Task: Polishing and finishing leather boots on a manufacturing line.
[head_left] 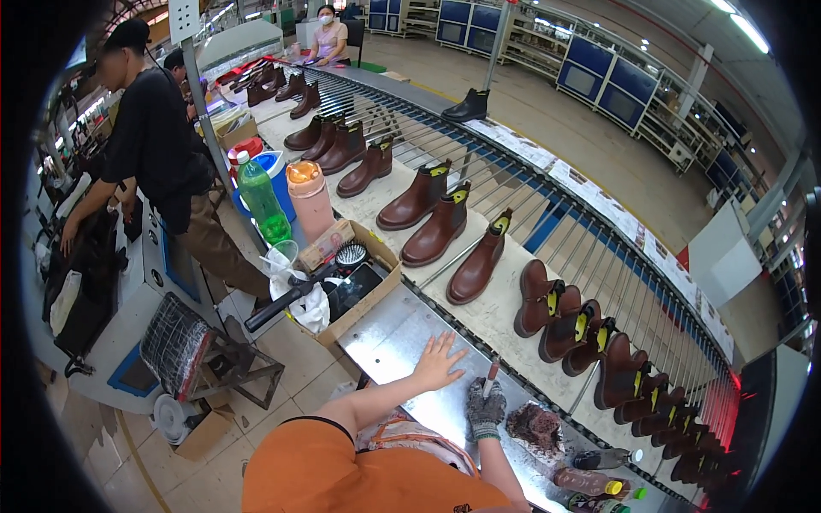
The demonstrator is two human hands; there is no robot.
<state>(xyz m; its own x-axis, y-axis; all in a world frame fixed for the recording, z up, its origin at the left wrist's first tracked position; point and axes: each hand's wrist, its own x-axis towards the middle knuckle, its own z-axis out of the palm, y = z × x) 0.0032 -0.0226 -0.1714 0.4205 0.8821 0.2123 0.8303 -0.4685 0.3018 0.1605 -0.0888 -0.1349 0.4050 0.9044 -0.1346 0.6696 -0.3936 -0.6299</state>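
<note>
Near gloved hand (486, 406), bottles (588, 481); beyond, boots (437, 231)

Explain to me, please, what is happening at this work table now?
A person in an orange top works beside a line of brown boots. The bare left hand is spread over the metal table and holds nothing. The gloved right hand grips a slim tool, whose exact kind I cannot tell. A dark, crumbly heap lies just right of that hand. Neither hand is holding a boot.
</note>
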